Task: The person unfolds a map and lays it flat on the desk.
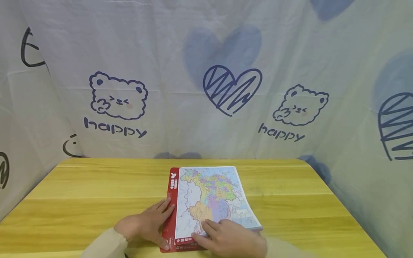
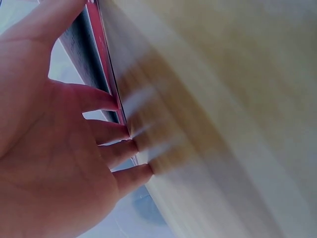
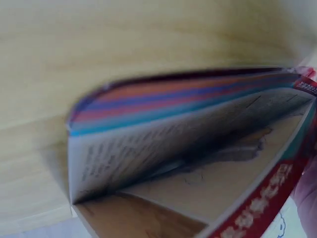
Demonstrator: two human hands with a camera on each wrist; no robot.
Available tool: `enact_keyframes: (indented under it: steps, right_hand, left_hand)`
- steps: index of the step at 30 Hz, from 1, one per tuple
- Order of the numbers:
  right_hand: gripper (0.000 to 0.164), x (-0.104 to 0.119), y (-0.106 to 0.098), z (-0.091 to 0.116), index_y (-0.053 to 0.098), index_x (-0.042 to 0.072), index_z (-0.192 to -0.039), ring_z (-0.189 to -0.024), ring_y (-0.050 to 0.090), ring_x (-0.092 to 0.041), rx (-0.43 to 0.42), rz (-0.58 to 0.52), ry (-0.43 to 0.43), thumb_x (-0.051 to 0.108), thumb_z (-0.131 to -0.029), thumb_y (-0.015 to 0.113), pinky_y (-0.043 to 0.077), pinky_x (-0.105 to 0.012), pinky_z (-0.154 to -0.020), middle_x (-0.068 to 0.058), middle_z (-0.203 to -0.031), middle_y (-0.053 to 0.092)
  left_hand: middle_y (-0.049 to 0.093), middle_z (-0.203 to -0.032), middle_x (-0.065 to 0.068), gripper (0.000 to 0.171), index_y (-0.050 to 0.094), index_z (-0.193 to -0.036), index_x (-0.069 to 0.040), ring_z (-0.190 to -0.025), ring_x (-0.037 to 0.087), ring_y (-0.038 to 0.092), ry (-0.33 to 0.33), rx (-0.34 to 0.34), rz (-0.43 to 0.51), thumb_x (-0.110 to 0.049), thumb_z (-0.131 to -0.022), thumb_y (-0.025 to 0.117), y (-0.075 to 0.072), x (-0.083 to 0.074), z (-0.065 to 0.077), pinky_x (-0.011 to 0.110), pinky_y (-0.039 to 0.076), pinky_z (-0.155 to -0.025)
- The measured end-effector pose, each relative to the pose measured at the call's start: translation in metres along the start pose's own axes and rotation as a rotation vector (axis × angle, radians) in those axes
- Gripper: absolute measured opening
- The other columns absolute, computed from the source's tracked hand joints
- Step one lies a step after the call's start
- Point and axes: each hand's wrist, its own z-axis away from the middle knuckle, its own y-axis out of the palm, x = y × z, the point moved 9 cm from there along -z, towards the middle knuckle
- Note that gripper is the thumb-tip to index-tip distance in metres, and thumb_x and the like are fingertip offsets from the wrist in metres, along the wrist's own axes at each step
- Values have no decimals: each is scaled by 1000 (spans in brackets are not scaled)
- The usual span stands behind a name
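A map book (image 1: 222,179) with a red left border and a coloured map on its top sheet lies on the wooden table. My left hand (image 1: 150,222), fingers spread, rests along its red left edge, with the thumb near the lower left corner. In the left wrist view, the fingertips of that left hand (image 2: 64,144) touch the book's side. My right hand (image 1: 230,238) holds the top sheets at the near edge, fingertips over the printed map. From the right wrist view, pages (image 3: 198,168) stand apart in a wedge above the stacked coloured layers (image 3: 173,96); most of the right hand is hidden there.
The light wooden table (image 1: 96,193) extends to both sides of the book. Behind it hangs a pale cloth (image 1: 174,118) printed with bears, hearts and the word "happy", and more cloth encloses the left and right sides.
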Motion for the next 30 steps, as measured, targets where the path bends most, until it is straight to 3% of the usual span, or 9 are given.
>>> enact_keyframes:
  steps: [6, 13, 22, 27, 30]
  right_hand:
    - [66, -5, 7, 3, 36, 23, -145, -107, 53, -8, 93, -75, 53, 67, -95, 30, 50, -20, -82, 2, -131, 53]
    - [73, -11, 4, 9, 40, 18, -145, -124, 50, -14, 67, -103, 135, 69, -94, 26, 49, -29, -92, 0, -139, 51]
    - [72, -14, 1, 16, 44, 17, -144, -125, 51, -15, 58, -81, 168, 68, -93, 33, 48, -31, -95, 0, -138, 53]
    - [75, -16, 0, 17, 43, 19, -145, -124, 51, -16, 97, -109, 196, 71, -92, 30, 49, -32, -94, -1, -138, 53]
    - [76, -17, -4, 18, 44, 19, -145, -122, 52, -17, 76, -84, 206, 71, -92, 28, 49, -33, -93, -1, -136, 54]
  left_hand:
    - [19, -156, 24, 111, 31, -147, 5, -142, 43, 15, -8, 3, 8, -47, -67, 86, 0, 0, 0, 56, 23, -110]
    - [19, -156, 23, 111, 31, -148, 5, -142, 42, 15, -13, 4, 7, -47, -66, 86, -1, 0, 0, 56, 24, -110]
    - [19, -156, 23, 112, 30, -148, 5, -142, 41, 15, -16, 4, 4, -46, -66, 86, -1, 0, 0, 56, 24, -110]
    - [20, -156, 23, 112, 30, -148, 4, -142, 42, 16, -15, -7, 15, -47, -65, 87, -1, 1, 0, 56, 25, -110]
    - [20, -155, 23, 113, 31, -148, 4, -141, 42, 16, -13, -20, 12, -49, -64, 86, -1, 1, 0, 57, 25, -109]
